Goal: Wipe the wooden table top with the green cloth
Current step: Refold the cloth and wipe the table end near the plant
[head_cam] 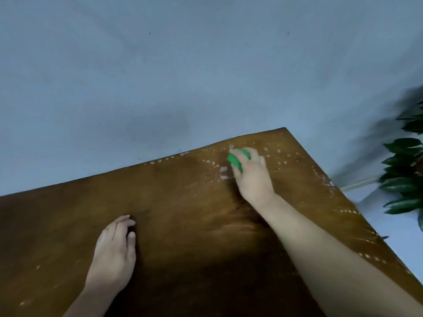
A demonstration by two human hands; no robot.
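Blue-grey wall [160, 76] backs a brown wooden table [183, 202] that fills the lower frame, its far corner pointing up and right. A leafy plant [405, 175] blurs past the right edge. I see the right hand [251, 177] stretched to the far end, fingers curled over a bunched green cloth [237, 160], pressing it to the wood near the back edge, close to that corner. The left hand [114, 250] lies flat on the near left part of the top, fingers straight and together, holding nothing, well apart from the cloth. White spots [223, 169] dot the wood just left of the cloth, along the back edge and down the right edge. The middle shows faint streaks.

The risks, as I judge them: the cloth is wadded small, so each pass covers a narrow strip and spots between strokes could be missed. With the arm stretched far, pressure may fall off and smear rather than lift. A sweep toward the corner could carry the cloth off the edge, and a wide stroke right could brush the plant. Spots down the right edge and on the near left look untouched, so I take the job as partly done. I cannot tell whether the spots are wet or dry.
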